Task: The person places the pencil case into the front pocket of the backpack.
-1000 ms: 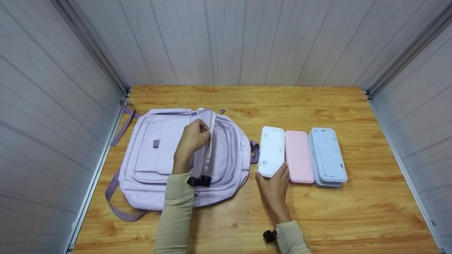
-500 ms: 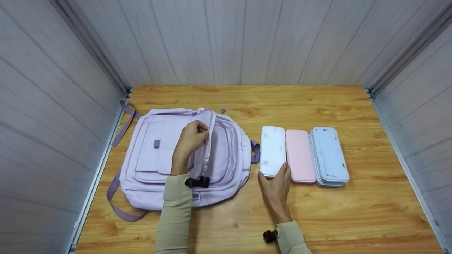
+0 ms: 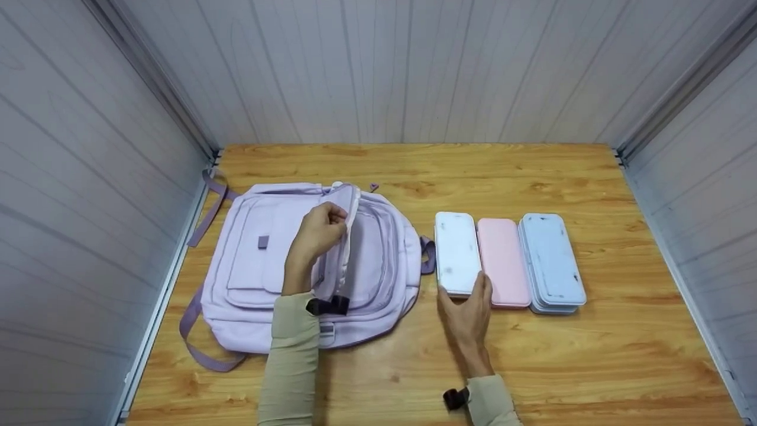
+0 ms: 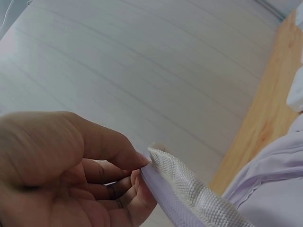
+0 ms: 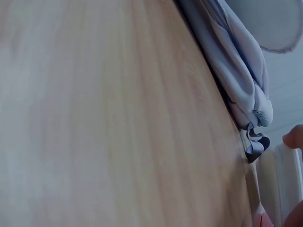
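Note:
A lilac backpack [image 3: 254,254] lies on the wooden table at left, its front compartment unzipped. My left hand [image 3: 316,234] pinches the raised flap's white-lined edge [image 4: 182,184] between thumb and fingers; the left wrist view shows this up close. To the bag's right, a white pencil case [image 3: 457,251] lies flat. My right hand [image 3: 468,316] grips its near end, thumb at the left corner and fingers along the right side. In the right wrist view, only a fingertip [image 5: 294,137] and part of the hand show at the case's edge.
A pink pencil case [image 3: 504,263] lies right beside the white one. Stacked blue pencil cases [image 3: 551,257] stand beyond it. Lilac straps [image 3: 204,349] trail from the bag's left side; a short purple loop [image 3: 427,254] lies between bag and white case. Panel walls enclose the table.
My left hand has drawn slightly left with the flap edge. The right hand has shifted a little right at the white pencil case's near end. Both keep their hold.

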A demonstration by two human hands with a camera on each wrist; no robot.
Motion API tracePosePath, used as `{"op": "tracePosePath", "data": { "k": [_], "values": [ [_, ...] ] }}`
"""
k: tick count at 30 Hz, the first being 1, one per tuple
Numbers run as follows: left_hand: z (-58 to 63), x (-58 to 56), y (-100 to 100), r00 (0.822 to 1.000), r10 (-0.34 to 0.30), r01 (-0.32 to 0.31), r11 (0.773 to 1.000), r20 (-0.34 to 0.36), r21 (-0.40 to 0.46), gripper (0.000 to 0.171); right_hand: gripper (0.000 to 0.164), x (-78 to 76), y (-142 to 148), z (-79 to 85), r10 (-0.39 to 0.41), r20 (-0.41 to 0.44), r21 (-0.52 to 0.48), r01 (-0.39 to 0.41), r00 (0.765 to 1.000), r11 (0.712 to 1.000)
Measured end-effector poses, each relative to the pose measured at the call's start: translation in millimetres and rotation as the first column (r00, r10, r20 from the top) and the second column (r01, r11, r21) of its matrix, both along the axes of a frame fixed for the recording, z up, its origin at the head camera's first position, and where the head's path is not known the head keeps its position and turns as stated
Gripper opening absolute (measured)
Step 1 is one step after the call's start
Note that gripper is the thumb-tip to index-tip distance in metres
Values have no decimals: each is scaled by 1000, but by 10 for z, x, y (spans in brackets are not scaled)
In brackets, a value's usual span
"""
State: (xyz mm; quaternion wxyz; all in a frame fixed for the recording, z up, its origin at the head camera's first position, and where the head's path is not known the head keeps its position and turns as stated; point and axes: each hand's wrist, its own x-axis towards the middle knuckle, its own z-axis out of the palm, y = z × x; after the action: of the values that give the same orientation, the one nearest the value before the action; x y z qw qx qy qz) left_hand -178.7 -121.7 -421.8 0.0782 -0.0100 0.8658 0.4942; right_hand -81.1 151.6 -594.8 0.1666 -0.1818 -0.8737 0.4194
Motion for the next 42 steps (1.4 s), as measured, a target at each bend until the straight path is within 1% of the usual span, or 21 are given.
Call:
{"op": "tracePosePath", "data": {
  "k": [2,7,15,21,25,30,35,39,42],
  "values": [
    [15,-3,-3,1000,2,-2,1000,-14,-9,24,97,-14,15,19,4,-30,-8,-4,1000,1000],
    [46,-10,-24,1000,7,-8,1000,-22,-16,24,93,-68,49,81,30,-119,-22,-33,992,999],
    [53,-3,-56,1000,24,-24,999,-17,-36,23,90,-135,83,171,64,-166,-30,-70,984,997],
    [59,-7,-65,999,31,-32,999,-23,-37,23,87,-212,102,241,87,-222,-10,-92,971,996],
    [68,-9,-79,999,32,-32,999,-26,-23,24,86,-256,98,290,118,-259,-13,-125,959,992],
    [78,-12,-91,999,31,-31,999,-29,-15,25,88,-306,82,359,168,-275,-32,-184,947,982],
    [81,-10,-111,999,21,-22,999,-25,-28,26,88,-355,41,419,241,-274,-13,-254,931,967],
    [90,-12,-122,999,26,-27,999,-33,-31,25,88,-384,-10,447,295,-257,29,-298,920,954],
    [102,-12,-121,998,38,-39,999,-42,-27,24,89,-396,-59,455,336,-227,33,-337,914,941]
  ]
}}
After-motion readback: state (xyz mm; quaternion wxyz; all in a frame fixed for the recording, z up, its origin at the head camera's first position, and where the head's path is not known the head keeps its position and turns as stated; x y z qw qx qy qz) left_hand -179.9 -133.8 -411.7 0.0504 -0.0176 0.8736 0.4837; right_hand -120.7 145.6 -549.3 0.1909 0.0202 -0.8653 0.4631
